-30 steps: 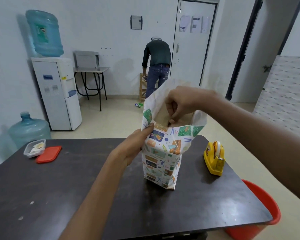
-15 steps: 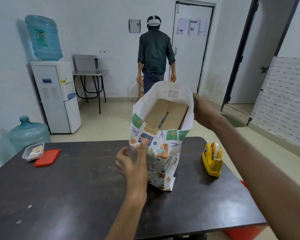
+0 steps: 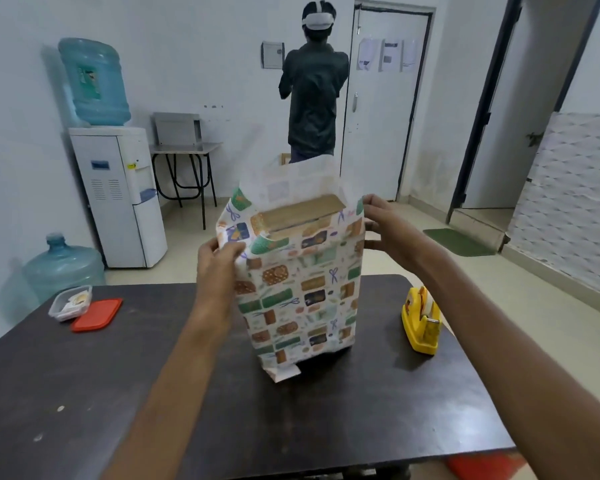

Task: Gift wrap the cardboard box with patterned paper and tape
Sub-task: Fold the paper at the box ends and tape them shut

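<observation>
Two bare forearms reach over the near edge of a dark table (image 3: 84, 393) toward a cardboard box (image 3: 303, 211) standing upright near the middle of the tabletop, sleeved in patterned paper (image 3: 302, 299). The left hand (image 3: 219, 261) pinches the paper's upper left corner, thumb and fingers closed on the sheet. The right hand (image 3: 385, 225) holds the paper's upper right edge, fingertips closed on it and thumb pressing the side. The paper wraps the box's visible sides down to the table, where a small flap sticks out at the near bottom corner. At the top the paper stands open above the box, its plain white inner face showing at the back, and the brown top of the box is visible inside the opening.

A yellow tape dispenser (image 3: 421, 320) sits near the table's right edge, well apart from the box. Toward the far left corner a clear plastic container (image 3: 70, 302) rests just beside its red lid (image 3: 97, 314).

Beyond the table, a water bottle (image 3: 63, 263) stands on the floor by a white water dispenser (image 3: 118, 195) carrying a second bottle. A small side table (image 3: 184, 148) stands against the far wall, and a person in a dark top (image 3: 312, 98), wearing a headset, faces away near a closed door (image 3: 385, 98).
</observation>
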